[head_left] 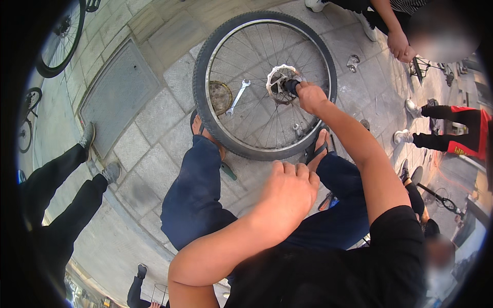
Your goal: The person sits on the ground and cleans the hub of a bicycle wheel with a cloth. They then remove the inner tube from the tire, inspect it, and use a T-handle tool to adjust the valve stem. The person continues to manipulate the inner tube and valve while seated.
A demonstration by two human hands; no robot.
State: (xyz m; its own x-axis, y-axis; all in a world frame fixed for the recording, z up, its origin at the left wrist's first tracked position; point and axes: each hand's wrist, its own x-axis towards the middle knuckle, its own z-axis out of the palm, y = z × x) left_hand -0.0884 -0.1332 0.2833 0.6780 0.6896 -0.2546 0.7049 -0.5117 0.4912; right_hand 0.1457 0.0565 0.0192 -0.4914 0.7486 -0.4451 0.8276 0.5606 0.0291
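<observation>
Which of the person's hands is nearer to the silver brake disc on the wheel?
Right. The right hand is beside the brake disc, grasping the black hub part; the left hand is farther away, on the person's side of the tyre.

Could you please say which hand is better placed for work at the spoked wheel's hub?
Right hand, probably: it holds the black cylindrical piece there; the left hand is farther back.

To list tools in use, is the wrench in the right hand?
No, the right hand grips a black part, away from the wrench.
</observation>
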